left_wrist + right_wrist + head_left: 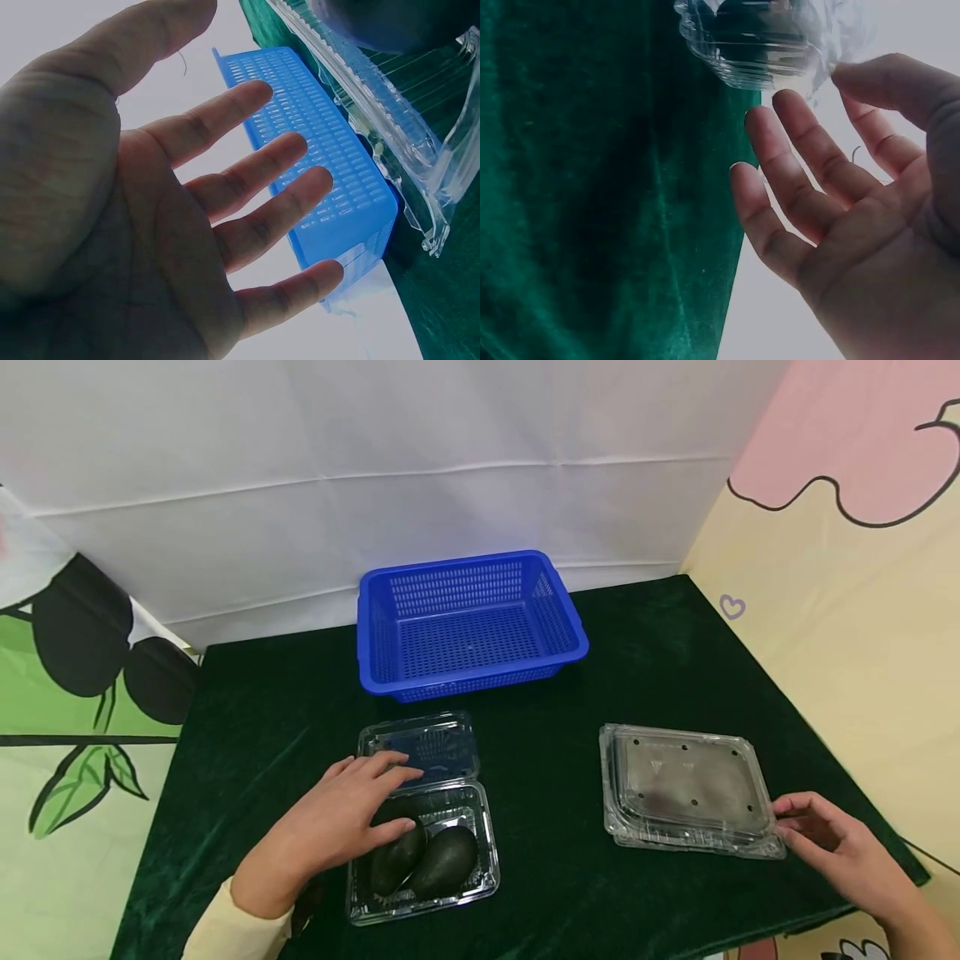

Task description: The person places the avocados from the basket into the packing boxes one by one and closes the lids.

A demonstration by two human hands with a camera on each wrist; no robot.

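My left hand (pixel 337 810) hovers with fingers spread over an open clear plastic clamshell box (pixel 491 860). Two dark green avocados (pixel 447 862) lie side by side in its base, one partly behind the thumb. The box's lid (pixel 450 747) is folded back flat toward the basket, overlapped by my left fingertips. At the right, my right hand (pixel 840 852) pinches the near right corner of a second clamshell box (pixel 686 777) between thumb and index finger, its other fingers loosely extended. This box has its lid down, with dark shapes showing dimly inside.
A blue perforated plastic basket (pixel 472 683) stands at the back of the table against a white cloth wall (pixel 450 527). Dark green velvet cloth (pixel 555 877) covers the table. A patterned yellow and pink sheet (pixel 862 652) borders the right side.
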